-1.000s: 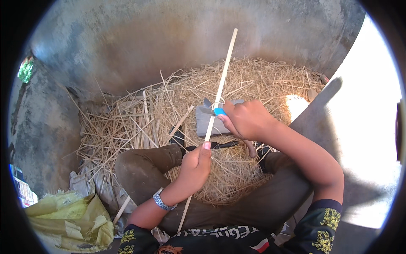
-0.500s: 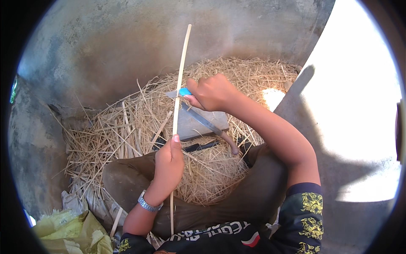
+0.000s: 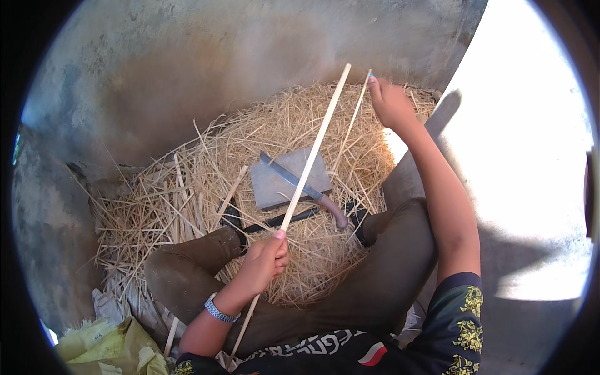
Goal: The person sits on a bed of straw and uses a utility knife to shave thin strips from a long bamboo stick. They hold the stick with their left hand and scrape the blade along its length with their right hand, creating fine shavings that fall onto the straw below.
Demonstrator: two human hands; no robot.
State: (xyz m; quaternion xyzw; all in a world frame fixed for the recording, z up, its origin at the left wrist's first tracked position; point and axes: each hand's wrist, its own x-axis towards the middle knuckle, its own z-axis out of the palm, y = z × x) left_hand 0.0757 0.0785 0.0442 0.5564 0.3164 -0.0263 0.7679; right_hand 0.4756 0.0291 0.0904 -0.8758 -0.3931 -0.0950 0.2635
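Note:
My left hand is closed round a long pale bamboo strip. The strip slants up and to the right, and its lower end runs back past my wrist toward my lap. Off to the upper right my right hand is closed on a small blue-handled knife, of which only a spot of blue shows by the thumb. From that hand a thin bamboo sliver hangs down toward the shavings, apart from the strip. Beyond my left hand a large curved knife with a wooden handle lies across a grey block.
Bamboo shavings are heaped between my folded legs and the concrete wall. A dark bar lies in front of the block. At the lower left is a yellowish sack. Bright sunlight falls on the right side.
My right hand has moved up and right, away from the strip, with a thin sliver trailing from it. The strip has tilted to the right, and my left hand has shifted slightly down and right.

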